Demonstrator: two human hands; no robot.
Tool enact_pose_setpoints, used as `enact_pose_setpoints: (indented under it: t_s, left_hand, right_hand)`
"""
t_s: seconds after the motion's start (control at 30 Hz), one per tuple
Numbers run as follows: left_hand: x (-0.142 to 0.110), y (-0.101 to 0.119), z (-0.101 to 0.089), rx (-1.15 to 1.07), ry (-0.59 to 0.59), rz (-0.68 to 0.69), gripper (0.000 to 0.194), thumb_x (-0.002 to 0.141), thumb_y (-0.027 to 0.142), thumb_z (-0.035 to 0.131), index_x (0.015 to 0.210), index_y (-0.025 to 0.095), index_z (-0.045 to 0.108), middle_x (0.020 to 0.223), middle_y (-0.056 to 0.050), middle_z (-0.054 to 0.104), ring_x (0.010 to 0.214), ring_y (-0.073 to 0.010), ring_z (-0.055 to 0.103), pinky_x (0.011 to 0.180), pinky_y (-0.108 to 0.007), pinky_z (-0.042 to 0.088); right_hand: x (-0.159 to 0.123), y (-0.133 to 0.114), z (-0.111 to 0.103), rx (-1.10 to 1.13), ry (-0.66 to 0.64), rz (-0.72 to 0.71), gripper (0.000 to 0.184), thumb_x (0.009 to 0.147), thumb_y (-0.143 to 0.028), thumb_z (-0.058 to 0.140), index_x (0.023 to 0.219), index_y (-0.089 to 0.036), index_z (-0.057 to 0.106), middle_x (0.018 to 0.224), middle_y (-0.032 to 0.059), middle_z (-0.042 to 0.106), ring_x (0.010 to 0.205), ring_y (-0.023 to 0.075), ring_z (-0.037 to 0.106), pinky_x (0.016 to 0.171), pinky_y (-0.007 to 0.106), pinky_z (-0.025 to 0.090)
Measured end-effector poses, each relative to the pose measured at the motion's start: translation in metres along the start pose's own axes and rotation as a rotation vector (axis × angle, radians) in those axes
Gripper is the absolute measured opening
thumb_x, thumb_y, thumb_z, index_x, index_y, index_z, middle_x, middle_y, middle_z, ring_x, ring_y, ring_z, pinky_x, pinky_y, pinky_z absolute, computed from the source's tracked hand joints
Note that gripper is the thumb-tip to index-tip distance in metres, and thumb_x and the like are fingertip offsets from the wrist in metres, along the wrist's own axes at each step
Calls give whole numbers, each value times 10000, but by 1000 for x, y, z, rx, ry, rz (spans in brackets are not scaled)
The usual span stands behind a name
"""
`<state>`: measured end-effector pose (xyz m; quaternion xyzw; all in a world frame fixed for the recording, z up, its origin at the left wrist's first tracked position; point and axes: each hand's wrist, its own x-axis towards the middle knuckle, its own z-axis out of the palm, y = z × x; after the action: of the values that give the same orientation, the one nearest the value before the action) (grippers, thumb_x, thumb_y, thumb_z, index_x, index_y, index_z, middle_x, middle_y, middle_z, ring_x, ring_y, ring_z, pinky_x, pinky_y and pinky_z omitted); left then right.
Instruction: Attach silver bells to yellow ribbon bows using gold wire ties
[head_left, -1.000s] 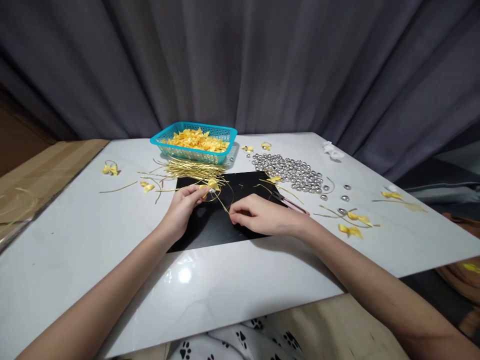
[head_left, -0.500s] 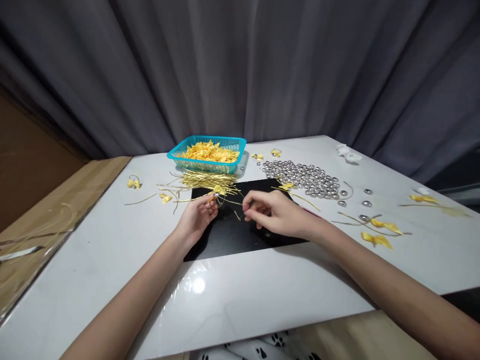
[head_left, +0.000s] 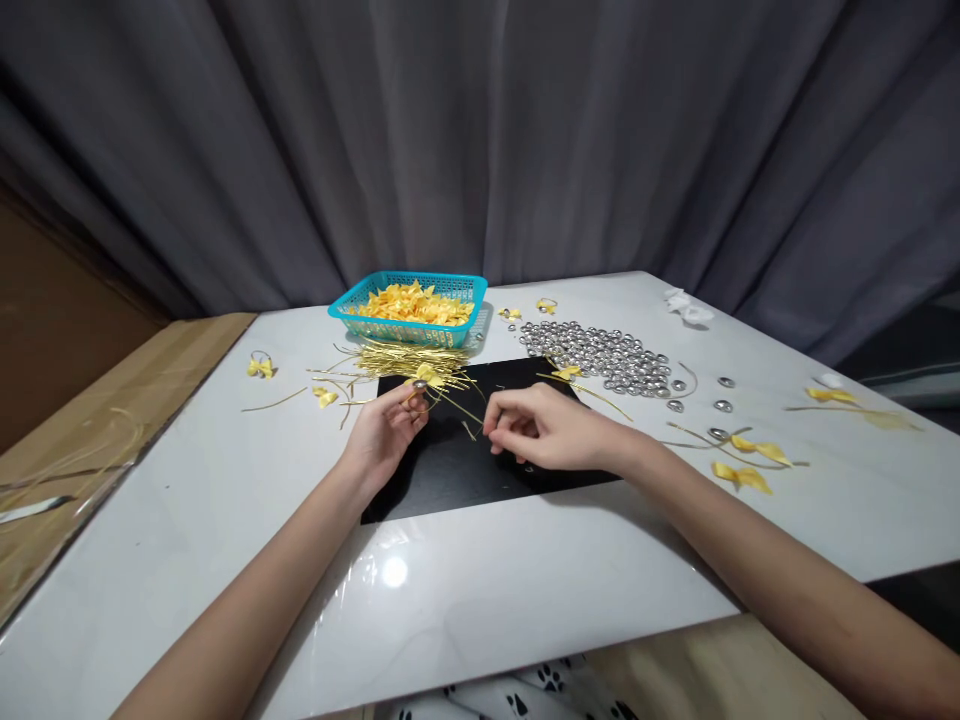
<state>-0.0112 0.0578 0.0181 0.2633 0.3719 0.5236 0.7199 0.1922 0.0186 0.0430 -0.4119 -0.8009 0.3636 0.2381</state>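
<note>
Thumb and fingers of my left hand point(head_left: 384, 436) pinch a yellow ribbon bow point(head_left: 429, 374) with a shiny silver bead point(head_left: 419, 384) at its middle. From the bow a thin gold cord point(head_left: 463, 409) runs rightward to the fingertips of my right hand point(head_left: 546, 428). That hand is closed, thumb against curled fingers, at the cord's end; the exact grip is partly hidden. Both hands are held above a black mat point(head_left: 450, 475). Just behind the left hand lies a bundle of gold cords point(head_left: 409, 357).
A teal basket point(head_left: 405, 328) full of yellow bows stands at the back. Silver beads point(head_left: 600, 355) are heaped right of the mat. Loose bows point(head_left: 742, 476) and cords lie at the right, and a finished-looking looped bow point(head_left: 260, 367) at the left. White scraps point(head_left: 686, 308) lie back right.
My left hand has shifted slightly left and up with the bow, and the bead now faces more into view. The right hand stays nearly in place. The whole view has drifted slightly.
</note>
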Motion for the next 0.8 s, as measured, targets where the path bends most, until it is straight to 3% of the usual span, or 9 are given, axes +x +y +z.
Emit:
enact_pose_setpoints:
  t_s: [0.1,0.2,0.27,0.37,0.5,0.63,0.8]
  left_hand:
    - [1,-4,-1,46,41,18,46,621,112,644,627,129,601,571,22,512,532,-67,478,539,-178,433]
    - [1,-8,-1,64,34,12,77,599,124,672,611,128,596,574,24,517,532,-61,475,536,-172,422]
    - [1,-10,-1,75,26,19,102,586,142,692,619,127,597,588,25,527,545,-58,481,549,-169,419]
    - [-1,-9,-1,92,9,57,126,582,174,709,633,132,602,604,34,525,563,-54,478,573,-162,414]
    - [-5,-7,3,140,-36,133,128,588,190,710,609,143,594,614,43,514,587,-60,466,595,-167,401]
    - [-14,-7,10,255,-112,233,142,625,242,707,602,156,597,642,27,546,642,-95,494,639,-208,400]
    - [-28,-7,18,420,-197,253,146,673,293,715,663,163,650,671,14,587,703,-117,512,693,-216,393]
  right_hand:
    - [-3,-8,9,167,-83,-72,137,807,-278,576,796,-144,551,739,61,694,620,115,626,587,238,491]
    - [-7,-14,19,513,-194,-89,214,862,-341,518,927,-137,527,1016,145,690,858,156,672,751,319,521]
    - [-7,-14,27,625,-177,-60,209,856,-329,546,940,-140,514,1053,153,679,935,166,666,795,337,518]
    - [-5,-8,38,628,-77,9,169,838,-296,585,846,-140,520,883,106,705,896,156,674,756,298,528]
    - [1,0,37,575,-94,18,181,812,-305,619,802,-127,587,752,34,648,626,81,614,579,212,505]
    - [4,-3,24,522,107,-117,155,764,-287,668,769,-133,646,824,26,582,594,57,531,508,188,465]
    - [4,-9,22,513,384,-84,163,819,-296,590,845,-138,623,649,-11,553,499,61,479,461,192,443]
